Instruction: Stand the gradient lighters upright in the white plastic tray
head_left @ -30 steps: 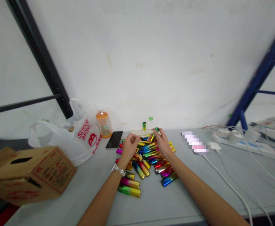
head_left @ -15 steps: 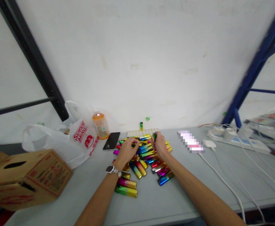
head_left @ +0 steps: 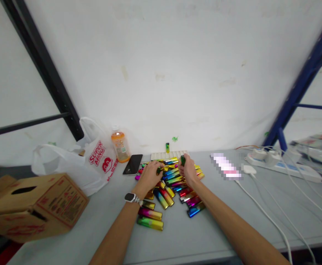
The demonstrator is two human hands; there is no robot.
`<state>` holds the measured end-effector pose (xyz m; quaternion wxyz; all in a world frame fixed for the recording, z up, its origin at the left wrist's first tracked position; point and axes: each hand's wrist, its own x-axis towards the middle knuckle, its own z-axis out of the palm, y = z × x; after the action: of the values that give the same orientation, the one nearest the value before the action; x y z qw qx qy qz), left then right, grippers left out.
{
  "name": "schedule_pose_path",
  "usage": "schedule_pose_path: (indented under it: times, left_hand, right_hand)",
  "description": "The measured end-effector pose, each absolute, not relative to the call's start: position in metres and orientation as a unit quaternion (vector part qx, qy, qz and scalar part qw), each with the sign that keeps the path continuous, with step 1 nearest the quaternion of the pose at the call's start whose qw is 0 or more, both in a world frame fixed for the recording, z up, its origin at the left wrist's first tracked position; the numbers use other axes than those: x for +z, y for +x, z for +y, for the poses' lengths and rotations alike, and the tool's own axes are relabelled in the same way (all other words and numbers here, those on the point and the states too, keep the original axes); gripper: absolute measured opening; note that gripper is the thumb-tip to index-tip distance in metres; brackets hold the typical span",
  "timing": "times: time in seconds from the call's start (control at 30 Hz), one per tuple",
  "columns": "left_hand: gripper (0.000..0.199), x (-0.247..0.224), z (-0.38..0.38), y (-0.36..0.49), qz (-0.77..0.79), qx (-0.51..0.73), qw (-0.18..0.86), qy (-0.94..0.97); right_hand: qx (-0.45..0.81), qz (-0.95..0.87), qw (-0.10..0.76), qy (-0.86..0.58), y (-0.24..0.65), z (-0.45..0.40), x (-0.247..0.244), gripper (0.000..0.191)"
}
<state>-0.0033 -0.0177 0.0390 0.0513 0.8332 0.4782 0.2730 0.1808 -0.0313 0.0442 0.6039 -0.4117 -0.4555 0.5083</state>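
Shiny multicoloured lighters point(head_left: 163, 197) lie in a loose pile on the grey table point(head_left: 177, 239). My right hand point(head_left: 188, 169) is closed round a green lighter point(head_left: 183, 160), whose end sticks out above the fingers, over the right part of the pile. At the pile's left side my left hand point(head_left: 151, 175), with a watch on its wrist, has its fingers curled round a dark-ended lighter point(head_left: 159, 170). Behind the pile is a white tray or rack point(head_left: 155, 156), with one small green-yellow lighter point(head_left: 167, 147) standing upright at it.
A cardboard box point(head_left: 50, 206), a white plastic bag point(head_left: 95, 169), an orange drink bottle point(head_left: 120, 145) and a black phone point(head_left: 132, 164) are on the left. On the right lie a blurred-out phone point(head_left: 225, 166), white cables and a power strip point(head_left: 285, 168).
The whole view has shifted slightly, so things appear a little further right. Both hands stay over the pile, and the green lighter shows more above my right fingers.
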Motion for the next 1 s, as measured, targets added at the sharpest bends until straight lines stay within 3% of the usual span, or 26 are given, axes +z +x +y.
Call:
schedule_pose_path:
  times: [0.13,0.3,0.43,0.67,0.8,1.0]
  left_hand:
    - [0.032,0.042,-0.021,-0.005,0.492,0.245,0.039,0.835]
    - [0.033,0.044,-0.022,-0.005,0.509,0.203,0.013,0.836]
    - [0.029,0.046,-0.02,-0.003,0.519,0.179,-0.002,0.836]
    - [0.027,0.048,-0.021,-0.002,0.529,0.168,-0.002,0.832]
    - [0.028,0.043,-0.017,-0.005,0.519,0.194,0.022,0.832]
    - [0.037,0.028,-0.005,-0.011,0.491,0.25,0.066,0.832]
  right_hand:
    - [0.492,-0.472,0.623,-0.383,0.179,-0.033,0.045,0.043]
    - [0.327,-0.599,0.61,-0.401,0.186,-0.016,0.044,0.034]
    - [0.213,-0.654,0.563,-0.458,0.192,0.015,0.049,0.028]
    - [0.115,-0.763,0.478,-0.42,0.18,0.082,0.062,0.014]
    - [0.104,-0.792,0.437,-0.414,0.169,0.106,0.06,0.011]
    - [0.177,-0.776,0.452,-0.402,0.166,0.119,0.057,0.01]
